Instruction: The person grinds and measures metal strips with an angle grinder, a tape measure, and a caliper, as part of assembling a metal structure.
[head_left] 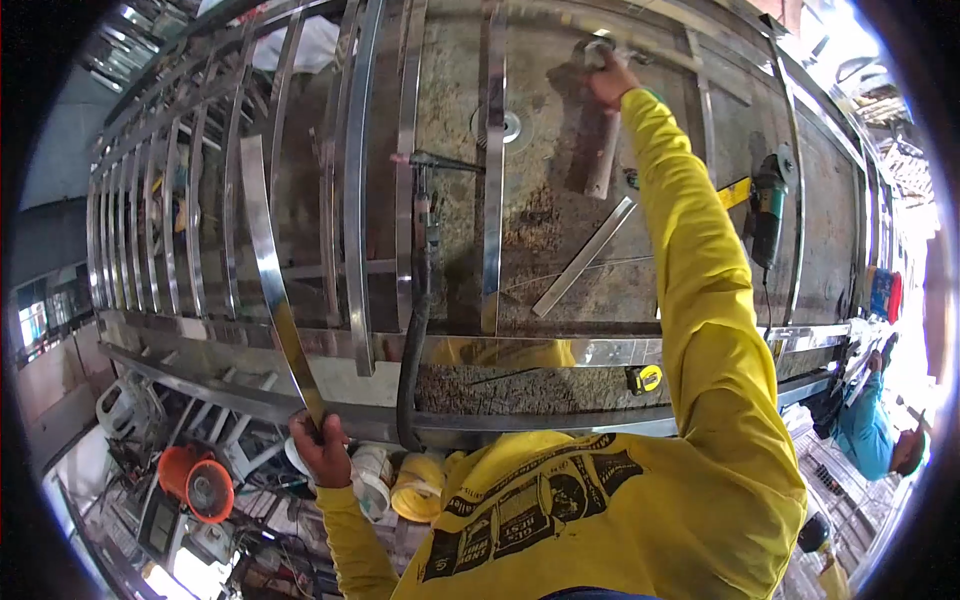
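Observation:
My left hand (322,452) is closed around the lower end of a long, flat, shiny metal strip (268,255). The strip slants up and left over the metal frame. My right arm reaches far across the worktable, and my right hand (612,82) is closed at the upper part of a thick brown bar (600,165) with a pale grey end. Blur there hides exactly what kind of thing it is. A short metal piece (585,256) lies on the table below it. Nearer to me, a yellow tape measure (646,379) sits by the frame's front rail (620,352).
An angle grinder (768,215) with a cord lies at right, beside a yellow piece (735,192). A dark hose (414,330) crosses the frame, with a disc (510,126) behind. An orange fan-like object (207,488) and buckets (418,488) stand below left. Another person (868,428) is at far right.

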